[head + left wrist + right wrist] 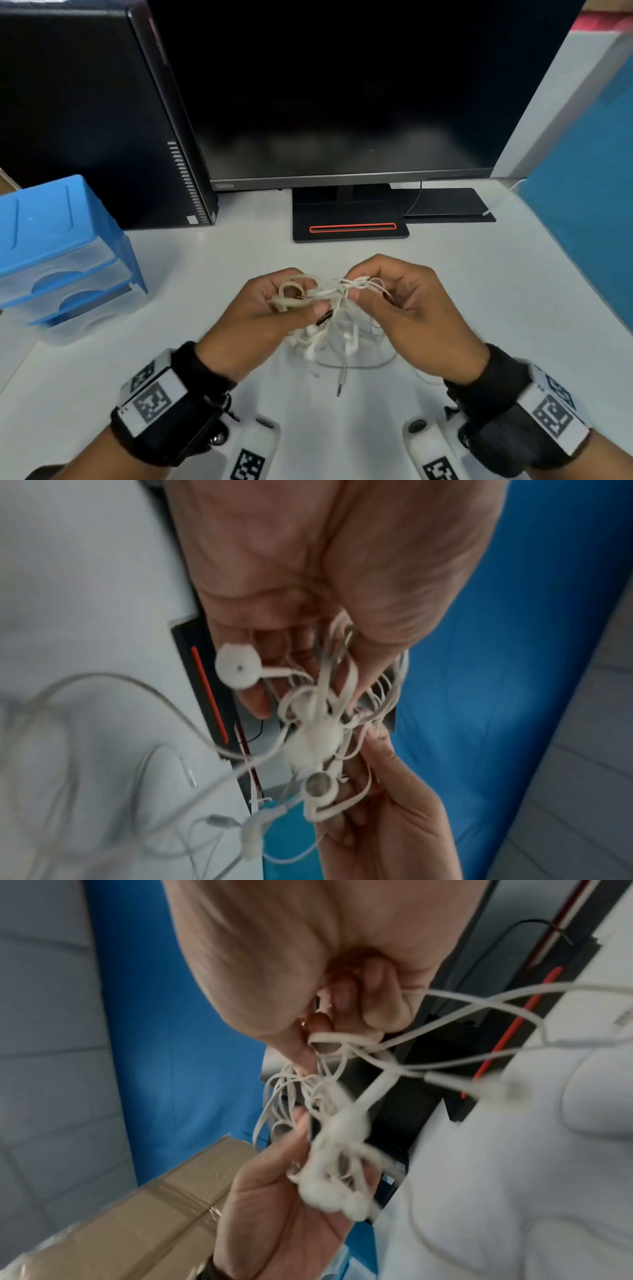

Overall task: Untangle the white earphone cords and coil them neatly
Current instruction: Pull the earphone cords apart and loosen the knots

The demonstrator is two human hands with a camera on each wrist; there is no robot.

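A knot of white earphone cords (pixel 334 298) hangs between both hands above the white desk (pixel 212 260). My left hand (pixel 274 308) pinches a looped bundle of the cords (pixel 329 696) between thumb and fingers. My right hand (pixel 383 291) pinches several strands on the knot's right side (pixel 329 1047). White earbuds (pixel 349 342) dangle under the knot; one earbud (pixel 238 666) shows close by the left fingers. A loose cord loop lies on the desk below, and the metal jack plug (pixel 339 385) rests near the front.
A dark monitor (pixel 342 102) on a black stand (pixel 349 219) stands behind the hands. A black computer tower (pixel 85 120) is at back left, and a blue plastic drawer unit (pixel 65 246) at left. A blue partition (pixel 589 222) borders the right side.
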